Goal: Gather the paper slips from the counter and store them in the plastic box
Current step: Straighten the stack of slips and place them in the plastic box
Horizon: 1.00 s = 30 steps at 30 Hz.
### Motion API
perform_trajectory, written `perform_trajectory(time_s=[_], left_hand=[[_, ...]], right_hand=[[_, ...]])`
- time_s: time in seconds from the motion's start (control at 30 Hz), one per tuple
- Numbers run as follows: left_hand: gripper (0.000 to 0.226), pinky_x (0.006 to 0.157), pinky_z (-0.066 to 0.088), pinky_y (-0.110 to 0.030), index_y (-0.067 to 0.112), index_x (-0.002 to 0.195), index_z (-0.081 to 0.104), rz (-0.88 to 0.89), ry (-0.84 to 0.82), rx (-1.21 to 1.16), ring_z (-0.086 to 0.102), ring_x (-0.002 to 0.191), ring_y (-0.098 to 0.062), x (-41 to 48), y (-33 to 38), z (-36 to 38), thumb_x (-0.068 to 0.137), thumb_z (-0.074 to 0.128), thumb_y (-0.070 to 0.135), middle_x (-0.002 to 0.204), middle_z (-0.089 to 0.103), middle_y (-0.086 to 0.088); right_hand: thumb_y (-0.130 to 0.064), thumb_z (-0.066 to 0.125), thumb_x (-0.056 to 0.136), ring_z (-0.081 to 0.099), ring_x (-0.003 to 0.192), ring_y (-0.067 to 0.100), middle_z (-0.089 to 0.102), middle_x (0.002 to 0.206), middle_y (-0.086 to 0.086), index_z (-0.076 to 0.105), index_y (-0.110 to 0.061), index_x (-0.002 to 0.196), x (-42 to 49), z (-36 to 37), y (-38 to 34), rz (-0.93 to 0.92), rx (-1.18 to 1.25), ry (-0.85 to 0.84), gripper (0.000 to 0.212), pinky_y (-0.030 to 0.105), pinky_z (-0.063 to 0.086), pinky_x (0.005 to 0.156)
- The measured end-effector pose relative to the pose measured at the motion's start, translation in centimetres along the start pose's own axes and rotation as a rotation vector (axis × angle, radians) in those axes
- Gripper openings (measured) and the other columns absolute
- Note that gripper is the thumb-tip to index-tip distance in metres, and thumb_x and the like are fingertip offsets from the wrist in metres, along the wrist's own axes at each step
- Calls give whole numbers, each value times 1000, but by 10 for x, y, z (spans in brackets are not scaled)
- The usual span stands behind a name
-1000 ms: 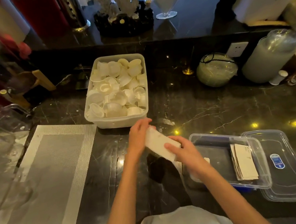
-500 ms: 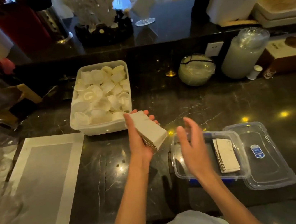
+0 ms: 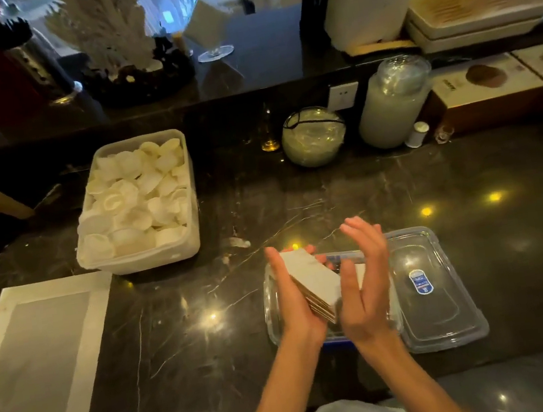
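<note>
The left hand pinches the gathered stack of paper slips above the open plastic box, right hand fingers spread, so storing remains.

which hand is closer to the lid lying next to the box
Right. The right hand is open above the box, beside the lid. The left hand holds the slips over the box's far side from the lid.
</note>
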<state>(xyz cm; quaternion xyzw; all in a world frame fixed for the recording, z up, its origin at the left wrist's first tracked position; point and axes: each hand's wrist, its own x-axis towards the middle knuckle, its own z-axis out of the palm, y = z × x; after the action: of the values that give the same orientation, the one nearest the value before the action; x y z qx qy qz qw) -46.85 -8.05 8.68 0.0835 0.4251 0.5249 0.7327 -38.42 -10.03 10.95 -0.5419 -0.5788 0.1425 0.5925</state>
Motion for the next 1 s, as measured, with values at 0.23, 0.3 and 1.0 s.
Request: perform_trajectory(time_s=[0.23,0.3,1.0], left_hand=[[49,74,61,-39,33,84,76,80,54,179,75,80,-21,7,-20,13,72,58,76,87,76,-4],[52,77,58,-42,26,92,70,111,89,136,72,78,-22,13,-15,10,68,65,72,89,74,-6],[30,78,61,-30,30,124,58,-73,75,758,73,99,-11,10,-40,-30,97,53,42,106,77,8]], right_hand=[[-39,45,99,53,121,10,51,134,-5,45,-27,139,2,-28,24,553,99,-371,41,29,49,96],[-38,50,99,59,112,9,59,121,-8,53,-29,126,0,-34,31,713,150,-504,28,21,53,86],[-29,61,95,64,104,10,63,126,-2,45,-28,129,-18,-50,76,1118,136,-710,38,18,56,69]])
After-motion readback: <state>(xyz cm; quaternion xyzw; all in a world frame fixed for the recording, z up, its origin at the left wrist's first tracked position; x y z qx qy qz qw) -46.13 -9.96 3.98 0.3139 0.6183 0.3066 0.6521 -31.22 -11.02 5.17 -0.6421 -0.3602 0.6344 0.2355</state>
